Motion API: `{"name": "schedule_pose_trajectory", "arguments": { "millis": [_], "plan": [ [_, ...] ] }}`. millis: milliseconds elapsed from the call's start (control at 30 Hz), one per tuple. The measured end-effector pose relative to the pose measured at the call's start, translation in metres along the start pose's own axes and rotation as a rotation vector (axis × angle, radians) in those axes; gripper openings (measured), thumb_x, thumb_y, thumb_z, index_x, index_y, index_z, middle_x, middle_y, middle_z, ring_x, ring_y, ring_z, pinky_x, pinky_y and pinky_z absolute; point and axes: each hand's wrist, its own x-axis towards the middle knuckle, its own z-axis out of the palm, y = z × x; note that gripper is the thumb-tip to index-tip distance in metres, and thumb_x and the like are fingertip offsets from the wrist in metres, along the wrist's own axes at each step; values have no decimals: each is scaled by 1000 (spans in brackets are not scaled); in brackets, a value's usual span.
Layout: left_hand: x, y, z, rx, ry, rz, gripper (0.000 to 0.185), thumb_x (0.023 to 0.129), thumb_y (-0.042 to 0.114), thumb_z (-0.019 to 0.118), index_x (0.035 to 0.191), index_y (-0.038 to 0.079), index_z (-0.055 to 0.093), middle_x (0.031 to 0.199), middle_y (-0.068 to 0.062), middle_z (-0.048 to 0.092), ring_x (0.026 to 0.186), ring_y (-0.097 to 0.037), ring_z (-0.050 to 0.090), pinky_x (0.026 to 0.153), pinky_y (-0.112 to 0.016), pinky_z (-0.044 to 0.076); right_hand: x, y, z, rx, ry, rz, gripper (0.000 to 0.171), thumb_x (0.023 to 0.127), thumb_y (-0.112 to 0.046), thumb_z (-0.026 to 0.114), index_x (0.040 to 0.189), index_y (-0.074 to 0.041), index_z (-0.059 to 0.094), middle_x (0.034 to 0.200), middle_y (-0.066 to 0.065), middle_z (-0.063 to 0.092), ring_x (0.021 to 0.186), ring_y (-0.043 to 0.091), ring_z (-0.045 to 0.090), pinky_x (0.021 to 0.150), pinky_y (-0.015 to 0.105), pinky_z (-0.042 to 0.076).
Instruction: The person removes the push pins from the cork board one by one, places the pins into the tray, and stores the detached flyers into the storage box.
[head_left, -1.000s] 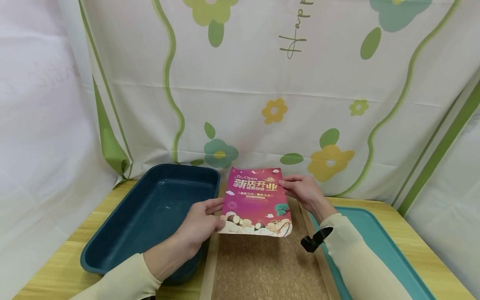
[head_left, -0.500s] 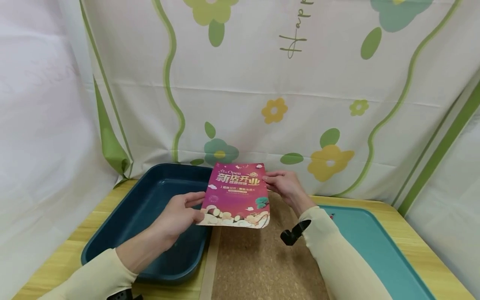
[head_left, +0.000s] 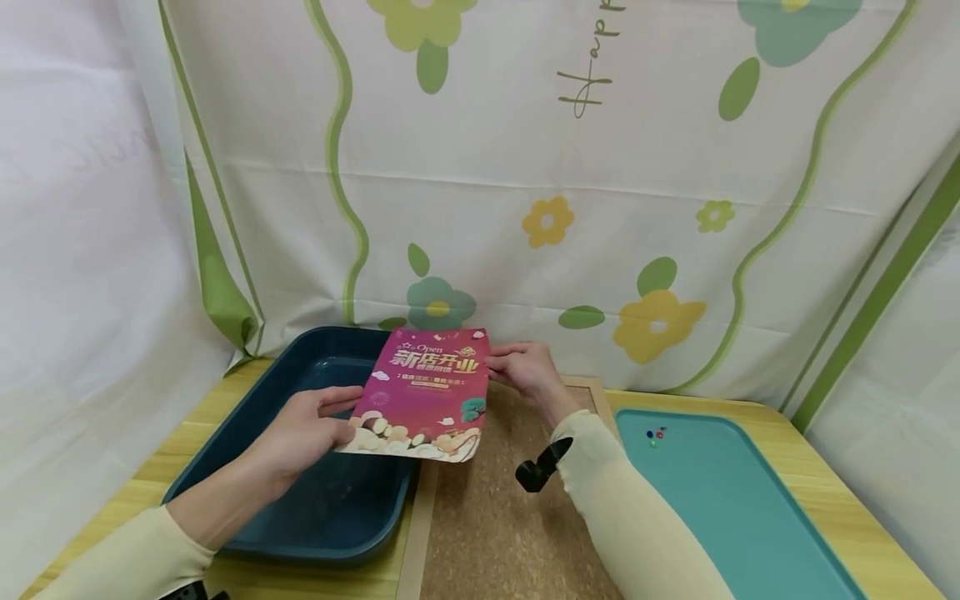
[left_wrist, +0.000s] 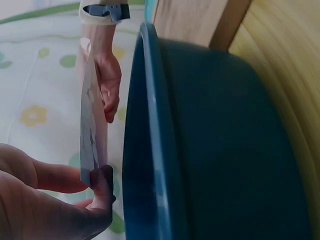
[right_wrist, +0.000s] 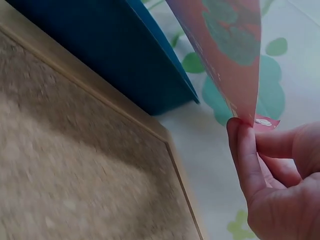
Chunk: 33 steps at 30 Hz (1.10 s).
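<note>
A magenta flyer [head_left: 426, 392] with gold characters and the word "Open" is held up between both hands, tilted over the right part of the dark blue basin [head_left: 300, 533]. My left hand [head_left: 307, 425] pinches its lower left edge between thumb and fingers. In the left wrist view the flyer [left_wrist: 91, 120] shows nearly edge-on, above the basin's rim. My right hand [head_left: 528, 372] pinches the upper right edge. Thumb and fingers of the right hand [right_wrist: 280, 175] meet on that edge in the right wrist view.
A cork board [head_left: 517, 533] with a wooden frame lies right of the basin. Farther right is a teal tray [head_left: 735, 500] holding several small coloured push pins [head_left: 654, 436]. A white flowered cloth [head_left: 487, 167] hangs behind the wooden table [head_left: 892, 550].
Both hands have carried the flyer leftward, from over the cork board to over the basin. The push pins on the tray have come into view from behind the right arm.
</note>
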Motion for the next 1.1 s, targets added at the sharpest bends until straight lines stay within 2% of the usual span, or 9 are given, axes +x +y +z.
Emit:
{"name": "schedule_pose_trajectory", "arguments": {
  "millis": [300, 467, 633, 767, 900, 1100],
  "plan": [
    [1, -18, -26, 85, -17, -10, 69, 98, 0, 56, 163, -5, 32, 167, -30, 35, 127, -36, 54, 92, -34, 49, -2, -2, 35, -18, -16, -37, 22, 100, -5, 72, 118, 3, 79, 117, 22, 78, 85, 15, 78, 98, 43, 62],
    [1, -29, -39, 116, -17, -35, 70, 99, 2, 56, 164, -5, 30, 167, -32, 34, 130, -38, 53, 95, -35, 52, -4, -2, 53, -34, -21, -48, 19, 99, -5, 73, 116, 3, 79, 114, 21, 79, 87, 17, 79, 99, 46, 61],
    [0, -38, -51, 135, 2, -64, 69, 102, 5, 55, 165, -4, 28, 168, -33, 31, 136, -45, 47, 104, -46, 56, -6, -3, 70, -79, 10, -65, 16, 98, -4, 74, 111, 3, 80, 111, 19, 79, 87, 21, 80, 94, 45, 64],
    [-1, -44, -58, 146, 5, -64, 69, 103, 6, 55, 165, -5, 27, 167, -34, 31, 138, -47, 46, 107, -47, 56, -9, -6, 82, -181, 48, -108, 13, 96, -6, 78, 106, 1, 82, 108, 16, 78, 85, 22, 80, 85, 40, 66],
    [-2, -47, -62, 158, 13, -58, 68, 102, 5, 55, 164, -6, 28, 167, -35, 32, 137, -46, 48, 103, -41, 58, -12, -10, 93, -292, 60, -157, 11, 94, -8, 80, 104, -3, 83, 108, 13, 78, 80, 19, 78, 76, 33, 66],
    [-4, -52, -65, 166, 14, -74, 68, 102, 5, 55, 163, -7, 29, 165, -36, 33, 132, -45, 50, 95, -35, 60, -15, -11, 108, -407, 73, -189, 9, 94, -11, 82, 102, -7, 85, 106, 9, 76, 76, 13, 73, 69, 27, 62]
  ]
}}
